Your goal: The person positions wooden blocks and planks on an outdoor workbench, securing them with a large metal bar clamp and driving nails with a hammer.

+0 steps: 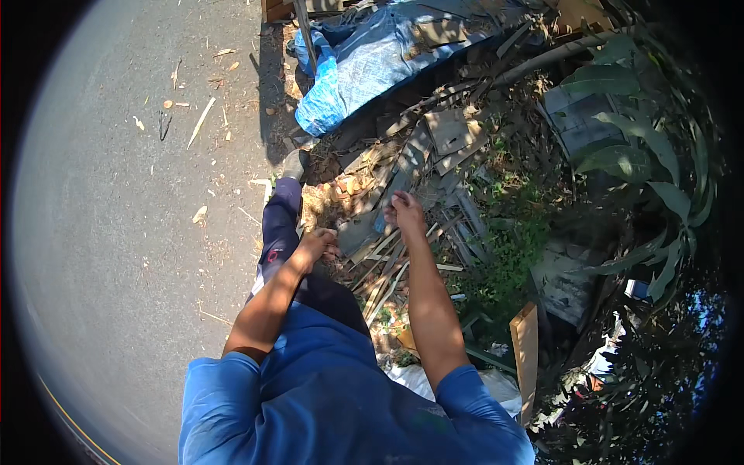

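My left hand hangs in front of my left thigh, its fingers loosely bent and slightly apart, with nothing visible in them. Farther forward and to the right, my right hand is raised over the rubble with its fingers curled together. Whatever they hold, if anything, is too small to make out. Beneath and between the hands lie a grey flat slab and a heap of thin wooden strips. A small bluish scrap shows just beside my right hand.
A blue tarpaulin covers a pile ahead. Broken boards and a long branch lie to the right. An upright plank stands near my right elbow. Leafy branches hang at the right. Asphalt road with scattered wood chips runs along the left.
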`<state>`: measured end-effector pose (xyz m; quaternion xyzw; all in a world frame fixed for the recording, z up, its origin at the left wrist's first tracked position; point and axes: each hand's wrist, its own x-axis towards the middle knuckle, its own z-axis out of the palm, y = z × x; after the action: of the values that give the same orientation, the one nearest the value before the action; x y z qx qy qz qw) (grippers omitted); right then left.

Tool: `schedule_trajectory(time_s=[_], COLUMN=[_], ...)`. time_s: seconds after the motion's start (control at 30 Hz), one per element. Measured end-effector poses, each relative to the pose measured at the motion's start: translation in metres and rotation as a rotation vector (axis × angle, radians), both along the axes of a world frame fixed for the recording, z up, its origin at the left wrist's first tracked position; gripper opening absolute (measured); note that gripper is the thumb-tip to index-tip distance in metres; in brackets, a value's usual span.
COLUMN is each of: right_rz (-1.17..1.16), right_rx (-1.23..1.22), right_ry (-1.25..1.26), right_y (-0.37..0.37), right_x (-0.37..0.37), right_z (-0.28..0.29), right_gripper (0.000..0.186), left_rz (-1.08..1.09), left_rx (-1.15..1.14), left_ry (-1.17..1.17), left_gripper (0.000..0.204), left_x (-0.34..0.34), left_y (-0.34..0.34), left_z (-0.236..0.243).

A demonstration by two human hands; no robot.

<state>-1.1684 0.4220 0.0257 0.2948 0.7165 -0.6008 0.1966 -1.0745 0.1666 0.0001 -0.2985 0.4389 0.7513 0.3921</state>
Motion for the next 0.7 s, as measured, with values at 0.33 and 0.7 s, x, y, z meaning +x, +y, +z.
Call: schedule_trajectory(time_s=[0.33,0.7], right_rz=[-0.614,-0.689], right_rx=[-0.417,-0.474], right_ry=[-0.112,0.101], right_y=[0.016,0.040], right_x=[-0.372,-0.493], right_z=[-0.186,-0.297], right_gripper=[0.033,0.030], left_rz=[-0.882,-0.874], left_rx=[-0.239,-0.088], left_ry=[0.350,0.021], left_gripper=[0.022,0.031], left_x=[-0.100,-0.264], left_y=[0.005,0.034], left_z=[-0.216,-0.188])
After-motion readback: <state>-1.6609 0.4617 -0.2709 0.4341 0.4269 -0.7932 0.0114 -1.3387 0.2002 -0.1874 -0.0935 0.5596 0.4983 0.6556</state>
